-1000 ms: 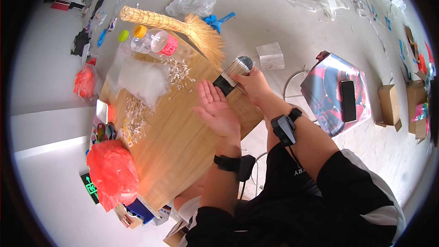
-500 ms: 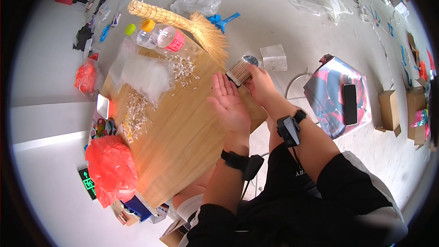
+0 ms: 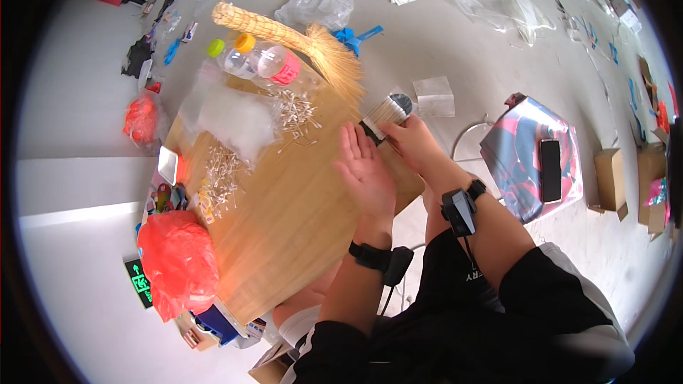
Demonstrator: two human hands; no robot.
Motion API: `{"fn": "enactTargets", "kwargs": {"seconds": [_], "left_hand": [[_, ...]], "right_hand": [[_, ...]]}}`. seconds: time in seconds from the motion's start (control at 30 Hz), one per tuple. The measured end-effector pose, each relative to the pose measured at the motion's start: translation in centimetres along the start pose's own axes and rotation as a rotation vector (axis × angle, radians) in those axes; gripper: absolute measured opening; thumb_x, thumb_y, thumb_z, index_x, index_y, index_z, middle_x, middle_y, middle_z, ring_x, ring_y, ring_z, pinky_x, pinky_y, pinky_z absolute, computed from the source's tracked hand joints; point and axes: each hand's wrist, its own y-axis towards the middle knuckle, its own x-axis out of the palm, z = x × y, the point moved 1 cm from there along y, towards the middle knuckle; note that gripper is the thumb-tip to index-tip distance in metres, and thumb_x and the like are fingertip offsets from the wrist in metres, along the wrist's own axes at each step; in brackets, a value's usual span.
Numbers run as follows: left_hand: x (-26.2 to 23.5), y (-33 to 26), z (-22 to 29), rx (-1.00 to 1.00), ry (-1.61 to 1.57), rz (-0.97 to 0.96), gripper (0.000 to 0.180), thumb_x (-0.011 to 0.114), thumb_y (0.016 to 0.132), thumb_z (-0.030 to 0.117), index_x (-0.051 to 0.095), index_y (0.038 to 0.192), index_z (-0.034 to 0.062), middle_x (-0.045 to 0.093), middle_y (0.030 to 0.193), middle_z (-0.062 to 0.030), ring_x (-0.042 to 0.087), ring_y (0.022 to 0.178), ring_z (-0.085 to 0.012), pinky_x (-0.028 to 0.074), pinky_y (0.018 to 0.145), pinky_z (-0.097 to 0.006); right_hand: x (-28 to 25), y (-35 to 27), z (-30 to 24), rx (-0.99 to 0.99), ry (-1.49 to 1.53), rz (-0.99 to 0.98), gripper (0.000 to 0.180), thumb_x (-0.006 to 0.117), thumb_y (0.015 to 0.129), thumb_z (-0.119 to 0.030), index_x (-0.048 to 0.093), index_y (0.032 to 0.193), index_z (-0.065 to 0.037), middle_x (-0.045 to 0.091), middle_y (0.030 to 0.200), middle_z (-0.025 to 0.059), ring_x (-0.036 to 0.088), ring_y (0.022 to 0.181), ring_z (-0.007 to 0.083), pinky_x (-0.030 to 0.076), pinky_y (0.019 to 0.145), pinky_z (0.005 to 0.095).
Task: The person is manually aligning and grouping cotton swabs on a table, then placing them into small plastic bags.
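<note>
At the table's right edge my right hand [image 3: 414, 145] is closed on a clear pack of cotton swabs [image 3: 385, 115] with dark ends, its thumb lying on the pack. My left hand [image 3: 367, 176] lies palm up beside it, fingers stretched out, with nothing on the palm; its fingertips are close to the pack's lower end, and whether they touch it I cannot tell. Loose cotton swabs [image 3: 296, 114] are heaped on the wooden table [image 3: 284, 206] to the left of the pack. A second heap of swabs [image 3: 222, 178] lies farther left.
A clear plastic bag [image 3: 238, 119] lies between the heaps. Behind it are bottles [image 3: 277, 64] and a straw broom [image 3: 320, 53]. A red bag [image 3: 178, 263] sits at the table's left. On the right, a phone [image 3: 550, 171] rests on a shiny patterned cover [image 3: 512, 163].
The whole view has shifted slightly, so everything sits a little lower and farther right. The pack has turned a little and its swabs look paler. Both hands keep nearly the same pose.
</note>
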Motion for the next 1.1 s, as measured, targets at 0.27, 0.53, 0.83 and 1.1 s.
{"fn": "enactTargets", "kwargs": {"seconds": [0.27,0.53,0.83,1.1], "left_hand": [[-13.8,-0.2,9.3,0.258,0.366,0.419,0.041,0.043,0.108,0.027,0.041,0.144,0.0072,0.053,0.143,-0.0141,0.063,0.11,-0.0207,0.05,0.097,-0.037],[-24.4,2.2,20.8,0.415,1.307,0.498,0.025,0.062,0.096,0.012,0.058,0.12,0.0058,0.063,0.109,-0.0092,0.061,0.089,-0.0199,0.051,0.076,-0.035],[-25.6,8.9,22.5,0.415,2.111,0.266,0.025,0.072,0.087,0.028,0.065,0.104,0.0103,0.066,0.099,-0.0089,0.065,0.092,-0.0332,0.049,0.081,-0.05],[-26.5,9.7,22.8,0.306,2.028,0.289,0.02,0.07,0.088,0.024,0.066,0.087,0.0051,0.069,0.088,-0.0144,0.066,0.085,-0.0383,0.052,0.074,-0.049]], "right_hand": [[3.2,-4.2,-1.5,-0.669,0.187,0.241,0.02,0.056,0.1,-0.011,0.057,0.119,-0.006,0.058,0.12,0.0017,0.055,0.105,0.0128,0.042,0.089,0.0284],[11.0,-5.6,3.4,-0.644,-0.358,-0.396,0.013,0.053,0.1,-0.002,0.064,0.107,-0.002,0.063,0.089,0.0018,0.056,0.077,0.0069,0.045,0.068,0.0216],[14.1,-4.6,4.6,-0.51,-0.539,-0.406,0.012,0.057,0.098,-0.005,0.068,0.099,0.0,0.057,0.063,0.0019,0.052,0.057,0.0055,0.041,0.053,0.0245],[14.1,-4.3,5.0,-0.528,-0.603,-0.335,0.011,0.059,0.097,-0.007,0.069,0.098,-0.001,0.052,0.059,0.0008,0.047,0.054,0.0047,0.038,0.051,0.0245]]}}
